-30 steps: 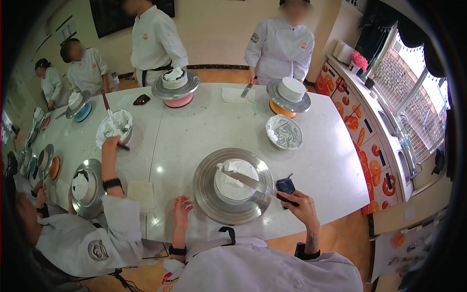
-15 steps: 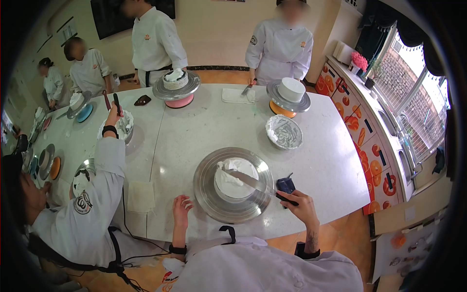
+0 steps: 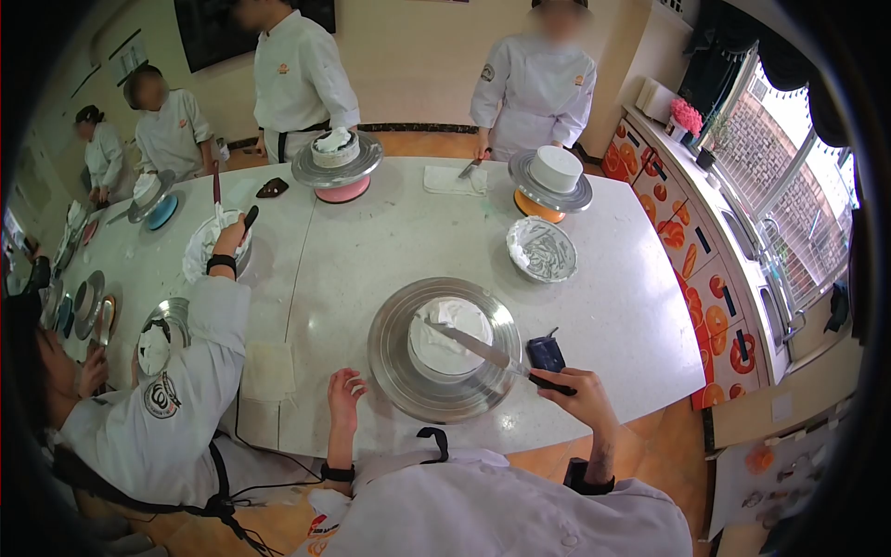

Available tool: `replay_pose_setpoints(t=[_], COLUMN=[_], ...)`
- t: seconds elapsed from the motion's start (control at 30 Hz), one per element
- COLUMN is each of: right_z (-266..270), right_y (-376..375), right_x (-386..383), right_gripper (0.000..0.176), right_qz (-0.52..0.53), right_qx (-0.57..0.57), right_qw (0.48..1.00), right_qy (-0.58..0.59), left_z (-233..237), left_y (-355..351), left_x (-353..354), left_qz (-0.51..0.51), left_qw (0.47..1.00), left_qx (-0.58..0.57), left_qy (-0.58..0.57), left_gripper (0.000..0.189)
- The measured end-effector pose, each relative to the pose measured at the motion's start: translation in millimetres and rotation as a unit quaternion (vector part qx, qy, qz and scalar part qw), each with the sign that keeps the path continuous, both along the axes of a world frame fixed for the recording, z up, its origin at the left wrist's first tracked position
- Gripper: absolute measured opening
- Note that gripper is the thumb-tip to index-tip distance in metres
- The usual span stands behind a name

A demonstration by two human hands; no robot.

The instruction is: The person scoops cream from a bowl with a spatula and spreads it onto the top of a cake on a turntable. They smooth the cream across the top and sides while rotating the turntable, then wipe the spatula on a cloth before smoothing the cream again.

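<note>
A round cake [image 3: 452, 357] covered in white cream stands on a metal turntable [image 3: 394, 381] right before me. My right hand [image 3: 582, 397] is closed around the black handle of a palette knife [image 3: 492, 354]. The knife's long blade lies slantwise over the cake top, its tip in the cream left of the middle. Left of the turntable, my left hand [image 3: 346, 395] is raised with fingers loosely curled and apart, holding nothing. A small dark blue object [image 3: 546, 353] lies on the table just beyond my right hand.
A metal bowl [image 3: 542, 251] smeared with cream stands behind my turntable. Left lies a folded cloth [image 3: 269, 372]. A co-worker's arm [image 3: 215, 316] reaches to a cream bowl [image 3: 201, 252]. Across the table, people stand behind turntables with cakes [image 3: 557, 171].
My knife has shifted slightly on the cake top, and my right hand has dipped a little. The co-worker's hand at left has lowered into the cream bowl.
</note>
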State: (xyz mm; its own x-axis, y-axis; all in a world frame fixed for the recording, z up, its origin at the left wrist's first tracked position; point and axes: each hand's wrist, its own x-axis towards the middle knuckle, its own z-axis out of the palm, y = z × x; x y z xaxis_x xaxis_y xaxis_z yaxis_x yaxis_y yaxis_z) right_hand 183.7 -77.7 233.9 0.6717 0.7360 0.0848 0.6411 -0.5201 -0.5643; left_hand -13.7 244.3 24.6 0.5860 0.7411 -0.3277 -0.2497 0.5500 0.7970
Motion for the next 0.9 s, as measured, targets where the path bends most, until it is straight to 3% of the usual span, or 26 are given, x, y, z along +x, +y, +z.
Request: replay_pose_setpoints(t=[0.47,0.63,0.87,0.9], right_z=[17,23,8,8], right_y=[-10,-10,-2,1], right_x=[-1,-4,-4,-4], right_gripper=[0.031,0.030,0.030,0.032], right_qz=[0.031,0.032,-0.011,-0.016], right_qx=[0.011,0.110,0.149,0.131], right_qw=[0.985,0.947,0.973,0.988], right_qy=[0.167,0.299,0.175,0.081], left_z=[-10,-13,-7,-7], left_y=[4,5,1,0], left_x=[-3,-5,-4,-4], left_qz=[0.002,-0.001,0.003,0.000], left_qw=[1.000,1.000,1.000,1.000], left_qx=[0.007,-0.004,-0.003,-0.001], left_qy=[-0.012,-0.022,-0.013,-0.008], left_gripper=[0.023,0.022,0.023,0.024])
